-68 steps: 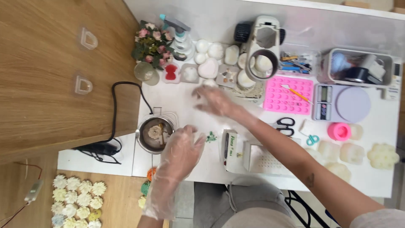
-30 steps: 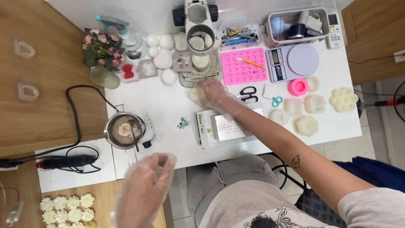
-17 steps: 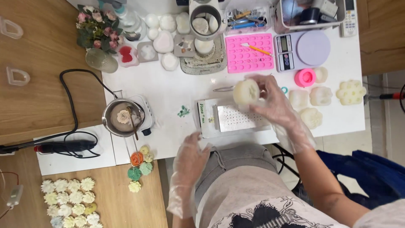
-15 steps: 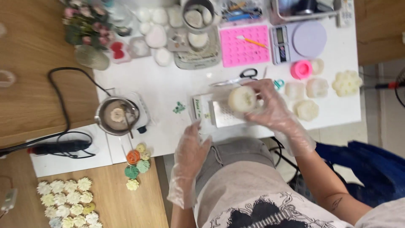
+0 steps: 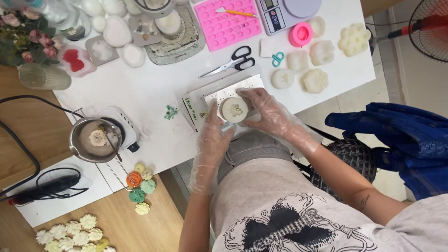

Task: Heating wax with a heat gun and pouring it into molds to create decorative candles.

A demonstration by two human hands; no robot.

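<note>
Both my hands wear clear plastic gloves. A round cream silicone mould point(image 5: 234, 109) with a flower pattern inside rests on a perforated metal plate point(image 5: 219, 95) near the table's front edge. My left hand point(image 5: 212, 133) touches the mould's left side with its fingers up against it. My right hand point(image 5: 268, 109) cups the mould from the right. The plate lies on a flat white box point(image 5: 191, 106).
Scissors point(image 5: 231, 61), a pink mould tray point(image 5: 224, 23), a scale point(image 5: 289, 9) and several cream moulds point(image 5: 315, 80) lie farther back. A metal pot point(image 5: 95, 139) stands on a small hotplate at left. Coloured wax flowers point(image 5: 139, 184) lie on the wooden floor. A blue cloth point(image 5: 410, 140) is at right.
My right hand picked up the round mould from the back of the table and brought it down onto the metal plate. My left hand rose from my lap to meet it.
</note>
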